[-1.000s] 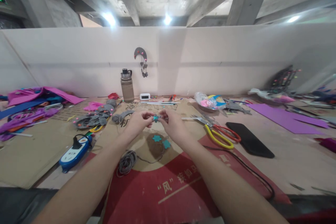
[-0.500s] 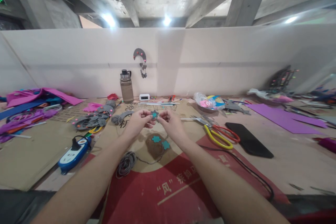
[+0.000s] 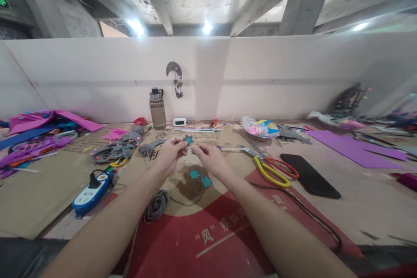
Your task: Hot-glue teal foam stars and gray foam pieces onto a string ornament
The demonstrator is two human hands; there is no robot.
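Between the thumb and fingers of my left hand [image 3: 171,153] is a small felt star [image 3: 189,140], grey at the edge with teal on top. My right hand [image 3: 206,156] is closed in a pinch just right of the star, slightly apart from it; whatever it pinches is too small to make out. Below the hands lie two teal felt stars [image 3: 194,174] on the brown and red printed sheet [image 3: 182,243]. A grey cord runs from the right one of them to a loose coil of grey cord [image 3: 157,206] at the left.
Yellow-and-red-handled scissors [image 3: 272,173] and a black phone [image 3: 309,176] lie to the right. At left are a blue-and-white power strip [image 3: 93,193] and grey felt scraps [image 3: 117,147]. A bottle [image 3: 157,108] stands behind, by the wall. A black cable [image 3: 302,204] crosses the right side.
My left hand has shifted slightly left with the star. My right hand has drawn away from the star and dropped a little lower.
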